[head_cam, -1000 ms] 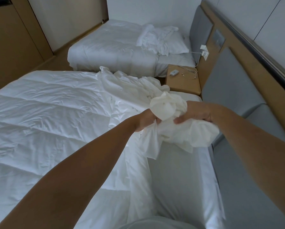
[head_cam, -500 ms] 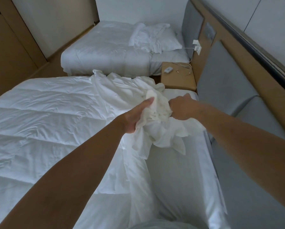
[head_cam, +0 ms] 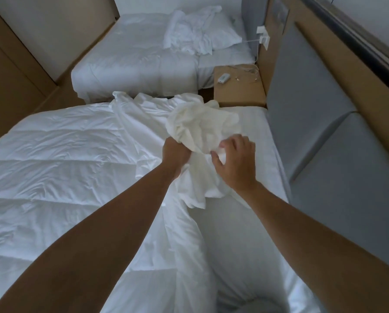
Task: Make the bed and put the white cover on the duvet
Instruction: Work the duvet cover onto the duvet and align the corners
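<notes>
White cover (head_cam: 200, 129) sits bunched in a crumpled ball above the near bed, at the head end, with its loose tail trailing down across the quilted duvet (head_cam: 64, 166) that is spread over the left part of the mattress. We hold the bundle from both sides: our left hand (head_cam: 176, 154) is closed in a fist around the lower edge of the wad, and our right hand (head_cam: 236, 161) has its fingers curled onto the cloth, thumb and fingertips pinching a fold. To the right of the duvet's edge the fitted sheet (head_cam: 245, 222) lies bare, running up to the grey padded headboard (head_cam: 324, 143). Just past the bundle a wooden nightstand (head_cam: 241, 91) stands between the two beds, carrying a small white device (head_cam: 223, 78) and a thin cable. Beyond it the second bed (head_cam: 139, 64) has a pillow (head_cam: 225, 35) with a heap of rumpled white linen (head_cam: 189, 35) lying against it. White plugs (head_cam: 264, 37) hang on the wall panel above the nightstand.
</notes>
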`<state>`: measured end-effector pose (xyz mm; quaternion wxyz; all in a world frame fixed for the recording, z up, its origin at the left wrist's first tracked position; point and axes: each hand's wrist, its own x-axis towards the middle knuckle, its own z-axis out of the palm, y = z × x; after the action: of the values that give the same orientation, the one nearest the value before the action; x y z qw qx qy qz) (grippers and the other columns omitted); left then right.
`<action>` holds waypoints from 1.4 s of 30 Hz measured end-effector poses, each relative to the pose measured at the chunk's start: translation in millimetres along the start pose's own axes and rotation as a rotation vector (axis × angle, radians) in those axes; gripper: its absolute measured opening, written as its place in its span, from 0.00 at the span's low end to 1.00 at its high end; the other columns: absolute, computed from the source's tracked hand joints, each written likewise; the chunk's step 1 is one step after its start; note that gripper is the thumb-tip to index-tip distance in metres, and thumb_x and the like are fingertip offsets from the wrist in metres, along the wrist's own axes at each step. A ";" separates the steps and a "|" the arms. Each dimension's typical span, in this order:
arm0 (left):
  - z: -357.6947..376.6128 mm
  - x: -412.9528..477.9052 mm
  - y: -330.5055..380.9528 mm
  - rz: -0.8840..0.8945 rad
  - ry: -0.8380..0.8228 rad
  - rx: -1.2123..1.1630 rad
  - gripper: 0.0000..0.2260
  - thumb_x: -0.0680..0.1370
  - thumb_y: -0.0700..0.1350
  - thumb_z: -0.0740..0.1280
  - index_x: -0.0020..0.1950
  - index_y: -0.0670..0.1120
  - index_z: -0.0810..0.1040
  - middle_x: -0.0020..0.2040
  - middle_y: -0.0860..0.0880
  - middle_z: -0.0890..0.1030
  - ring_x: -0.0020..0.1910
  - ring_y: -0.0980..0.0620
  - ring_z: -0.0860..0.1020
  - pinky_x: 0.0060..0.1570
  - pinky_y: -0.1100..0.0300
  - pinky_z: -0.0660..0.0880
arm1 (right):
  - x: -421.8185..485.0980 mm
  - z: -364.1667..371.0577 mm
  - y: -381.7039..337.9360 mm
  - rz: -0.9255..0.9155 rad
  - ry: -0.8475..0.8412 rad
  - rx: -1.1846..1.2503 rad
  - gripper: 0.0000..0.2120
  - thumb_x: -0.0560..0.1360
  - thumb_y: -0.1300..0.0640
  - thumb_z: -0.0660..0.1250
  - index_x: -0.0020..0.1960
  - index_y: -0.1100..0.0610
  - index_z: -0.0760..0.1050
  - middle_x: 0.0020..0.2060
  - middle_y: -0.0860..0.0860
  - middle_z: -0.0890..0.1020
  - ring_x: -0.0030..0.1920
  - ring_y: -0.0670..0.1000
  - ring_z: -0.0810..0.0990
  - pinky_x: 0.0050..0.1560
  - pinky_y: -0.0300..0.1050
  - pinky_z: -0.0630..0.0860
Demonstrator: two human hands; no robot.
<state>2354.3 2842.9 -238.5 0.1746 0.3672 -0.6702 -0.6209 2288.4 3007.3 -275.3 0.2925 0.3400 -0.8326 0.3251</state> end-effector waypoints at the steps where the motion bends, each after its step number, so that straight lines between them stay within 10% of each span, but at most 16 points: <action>1: 3.4 3.0 -4.9 -0.001 0.028 0.010 0.08 0.68 0.48 0.70 0.40 0.44 0.80 0.34 0.50 0.80 0.36 0.47 0.78 0.34 0.52 0.76 | -34.2 10.8 10.8 0.027 -0.086 0.046 0.08 0.72 0.54 0.72 0.43 0.57 0.76 0.38 0.53 0.76 0.40 0.57 0.75 0.41 0.52 0.72; 6: 22.4 34.7 -45.6 -0.025 0.132 0.117 0.11 0.72 0.40 0.68 0.31 0.48 0.70 0.26 0.57 0.70 0.31 0.51 0.69 0.32 0.55 0.70 | -142.9 88.7 62.8 1.032 -0.666 0.431 0.06 0.76 0.61 0.65 0.47 0.61 0.81 0.41 0.53 0.84 0.44 0.55 0.82 0.48 0.50 0.80; 9: 19.4 58.7 -72.5 -0.082 0.211 0.060 0.12 0.71 0.36 0.69 0.34 0.50 0.73 0.29 0.55 0.74 0.36 0.48 0.74 0.36 0.45 0.79 | -168.1 127.7 89.3 1.920 -0.479 0.878 0.05 0.79 0.63 0.63 0.49 0.64 0.76 0.40 0.58 0.81 0.41 0.57 0.80 0.42 0.48 0.81; 12: 3.3 75.8 -92.1 -0.075 0.335 0.037 0.10 0.70 0.38 0.67 0.37 0.53 0.73 0.39 0.49 0.77 0.42 0.44 0.78 0.43 0.45 0.81 | -185.7 159.0 97.5 2.283 -0.330 1.256 0.12 0.83 0.52 0.63 0.55 0.62 0.68 0.47 0.60 0.76 0.45 0.57 0.78 0.47 0.51 0.81; 15: -9.6 78.3 -104.0 -0.037 0.381 -0.055 0.08 0.69 0.38 0.68 0.40 0.51 0.76 0.36 0.51 0.76 0.38 0.49 0.75 0.37 0.54 0.73 | -197.7 193.1 94.4 2.351 -0.231 1.557 0.16 0.80 0.50 0.67 0.52 0.61 0.67 0.48 0.59 0.78 0.48 0.57 0.79 0.61 0.52 0.76; 21: -33.2 75.4 -112.3 0.038 0.374 -0.024 0.13 0.69 0.36 0.71 0.39 0.56 0.81 0.37 0.54 0.80 0.38 0.51 0.77 0.40 0.53 0.72 | -147.5 199.8 143.0 2.041 -0.016 1.801 0.13 0.64 0.73 0.62 0.33 0.56 0.69 0.22 0.48 0.68 0.24 0.45 0.71 0.49 0.46 0.80; 25: -33.8 81.0 -97.2 0.087 0.328 -0.003 0.17 0.71 0.33 0.73 0.43 0.57 0.82 0.40 0.53 0.81 0.39 0.53 0.79 0.40 0.54 0.74 | -148.4 192.4 146.4 2.130 0.134 1.736 0.06 0.78 0.66 0.67 0.43 0.64 0.73 0.35 0.55 0.76 0.37 0.48 0.77 0.41 0.48 0.84; 29: -30.2 84.7 -92.2 0.155 0.263 0.092 0.14 0.72 0.36 0.73 0.35 0.56 0.79 0.32 0.55 0.76 0.35 0.51 0.74 0.33 0.56 0.71 | -182.0 231.4 108.2 2.438 -0.109 1.672 0.21 0.78 0.61 0.70 0.68 0.66 0.73 0.62 0.61 0.77 0.53 0.55 0.80 0.34 0.50 0.83; 33: -24.4 91.2 -103.9 0.160 0.316 0.176 0.12 0.73 0.34 0.69 0.38 0.52 0.77 0.35 0.52 0.77 0.34 0.53 0.74 0.34 0.59 0.73 | -165.6 237.8 79.0 2.231 -0.171 1.901 0.20 0.81 0.49 0.65 0.67 0.60 0.78 0.64 0.61 0.80 0.66 0.63 0.77 0.63 0.63 0.74; 38: -26.4 94.1 -123.9 0.207 0.263 0.421 0.05 0.71 0.38 0.69 0.46 0.42 0.80 0.42 0.40 0.83 0.41 0.44 0.82 0.41 0.47 0.80 | -131.4 215.4 116.4 2.095 0.018 1.512 0.23 0.76 0.54 0.72 0.70 0.55 0.75 0.54 0.53 0.85 0.53 0.54 0.83 0.48 0.48 0.81; 42: -10.9 91.4 -126.1 0.197 0.191 0.601 0.04 0.72 0.38 0.66 0.37 0.39 0.74 0.31 0.42 0.77 0.32 0.40 0.76 0.32 0.46 0.76 | -53.7 152.1 144.6 1.848 0.246 1.184 0.17 0.75 0.60 0.73 0.62 0.63 0.77 0.55 0.59 0.84 0.49 0.59 0.85 0.45 0.53 0.82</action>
<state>2335.3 2775.6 -378.1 0.1798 0.3923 -0.8363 -0.3382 2170.7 2995.5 -456.7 -0.1912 -0.3614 -0.4441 0.7973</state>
